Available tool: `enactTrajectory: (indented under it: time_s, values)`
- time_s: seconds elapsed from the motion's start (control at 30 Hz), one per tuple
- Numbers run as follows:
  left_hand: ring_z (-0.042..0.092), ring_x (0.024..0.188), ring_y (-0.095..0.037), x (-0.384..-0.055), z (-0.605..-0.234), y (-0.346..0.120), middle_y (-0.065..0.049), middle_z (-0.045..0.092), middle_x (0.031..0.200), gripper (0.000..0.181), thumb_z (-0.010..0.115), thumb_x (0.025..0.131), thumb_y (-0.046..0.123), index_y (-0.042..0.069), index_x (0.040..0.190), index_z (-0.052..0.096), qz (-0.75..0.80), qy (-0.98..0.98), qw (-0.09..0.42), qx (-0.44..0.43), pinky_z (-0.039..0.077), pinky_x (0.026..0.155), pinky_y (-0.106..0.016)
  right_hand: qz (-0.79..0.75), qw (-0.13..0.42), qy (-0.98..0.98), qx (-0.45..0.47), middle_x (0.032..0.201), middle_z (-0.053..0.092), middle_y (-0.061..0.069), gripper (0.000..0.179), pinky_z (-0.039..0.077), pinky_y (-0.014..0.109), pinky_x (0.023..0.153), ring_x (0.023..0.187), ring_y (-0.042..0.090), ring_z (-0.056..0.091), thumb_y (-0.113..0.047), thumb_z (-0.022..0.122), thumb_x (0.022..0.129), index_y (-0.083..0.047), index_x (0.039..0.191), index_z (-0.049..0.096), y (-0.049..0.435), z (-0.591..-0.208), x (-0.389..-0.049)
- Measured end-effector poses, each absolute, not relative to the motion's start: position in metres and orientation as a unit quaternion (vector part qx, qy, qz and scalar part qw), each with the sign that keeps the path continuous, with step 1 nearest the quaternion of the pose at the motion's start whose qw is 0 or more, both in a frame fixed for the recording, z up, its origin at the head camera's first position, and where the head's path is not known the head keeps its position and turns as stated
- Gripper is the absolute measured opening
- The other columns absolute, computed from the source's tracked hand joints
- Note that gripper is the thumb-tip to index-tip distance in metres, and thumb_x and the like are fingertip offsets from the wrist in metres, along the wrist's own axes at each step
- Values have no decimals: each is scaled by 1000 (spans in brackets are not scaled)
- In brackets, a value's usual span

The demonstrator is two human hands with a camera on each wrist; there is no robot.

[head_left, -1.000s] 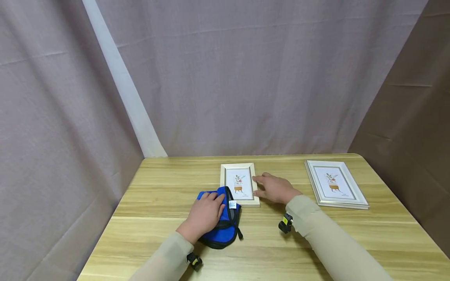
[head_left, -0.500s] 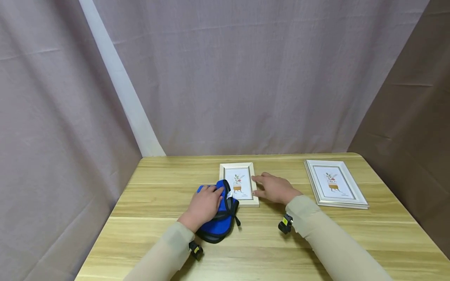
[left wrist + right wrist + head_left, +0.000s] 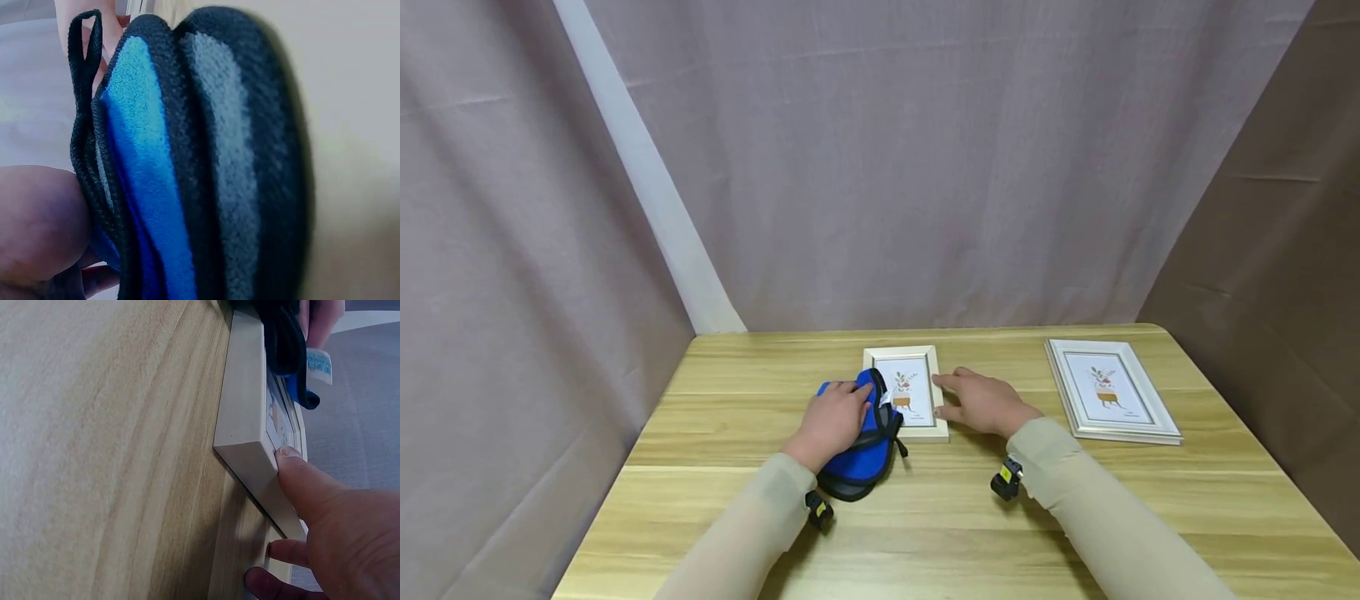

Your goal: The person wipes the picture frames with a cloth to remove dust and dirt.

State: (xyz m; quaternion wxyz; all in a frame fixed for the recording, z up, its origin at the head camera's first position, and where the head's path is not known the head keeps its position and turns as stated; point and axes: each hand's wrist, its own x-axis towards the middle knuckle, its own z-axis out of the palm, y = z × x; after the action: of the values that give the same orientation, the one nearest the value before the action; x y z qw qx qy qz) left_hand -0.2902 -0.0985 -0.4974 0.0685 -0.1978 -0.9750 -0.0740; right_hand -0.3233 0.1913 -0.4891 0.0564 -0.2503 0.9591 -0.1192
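Observation:
In the head view my left hand point(image 3: 833, 421) grips a folded blue cleaning cloth point(image 3: 868, 457) with black edging, a grey side and a hanging loop. The cloth overlaps the lower left of a cream picture frame point(image 3: 898, 352) lying face up with a plant print. Close up, the left wrist view has the cloth's folded layers point(image 3: 147, 144) beside my thumb point(image 3: 37, 219). My right hand point(image 3: 988, 402) is at the frame's right side. In the right wrist view its thumb point(image 3: 306, 478) presses the frame's upper edge, while other fingertips are down beside the frame.
A second picture frame point(image 3: 1075, 408), white and slightly thicker-edged, lies face up at the right of the wooden table point(image 3: 940, 533). Grey-mauve curtains point(image 3: 880, 183) hang behind the table and along its sides.
My left hand and the cloth have slid away from me, up along the frame's left side. The cloth's label has turned and is less visible. My right hand keeps its place on the frame.

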Motion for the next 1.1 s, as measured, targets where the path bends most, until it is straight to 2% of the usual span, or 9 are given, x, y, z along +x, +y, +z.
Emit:
enactTrajectory:
  time_s: [0.17,0.27,0.53,0.7,0.9,1.1]
  values:
    - [63,134,-41,-298,-493,-97,-16,70,143,41,60,115,26,12,152,67,-71,-979,54,-183,59,99,-65,-114,52,959,-254,128,66,10,70,61,54,84,94,22,65,-48,73,106,-12,163,54,191,-488,-323]
    - [61,136,-40,-304,-492,-95,-14,69,145,42,58,116,27,13,155,65,-65,-981,45,-177,58,101,-64,-113,52,958,-257,126,66,9,70,61,52,81,91,20,63,-48,73,106,-12,163,55,192,-486,-323]
    - [59,138,-40,-321,-488,-90,-17,67,149,44,55,117,25,11,157,62,-64,-983,27,-168,56,106,-63,-111,53,959,-256,131,66,12,70,62,54,85,101,25,68,-48,73,106,-12,164,54,193,-484,-322]
    - [58,140,-38,-327,-485,-89,-15,64,152,44,54,117,28,14,158,62,-58,-987,15,-147,57,104,-64,-112,51,958,-259,137,65,16,70,62,56,89,109,31,69,-48,72,106,-12,164,54,191,-484,-321]
    - [55,141,-36,-330,-489,-90,-10,62,155,45,53,117,32,20,159,61,-70,-989,5,-126,56,100,-68,-118,58,958,-255,127,64,12,70,60,46,76,90,20,62,-45,72,107,-10,164,52,189,-486,-320]
    - [54,140,-37,-331,-490,-90,-9,62,153,45,53,117,33,22,160,61,-90,-988,1,-122,55,98,-71,-118,59,959,-250,127,63,12,70,59,45,74,88,19,61,-45,72,107,-10,165,51,190,-491,-322]
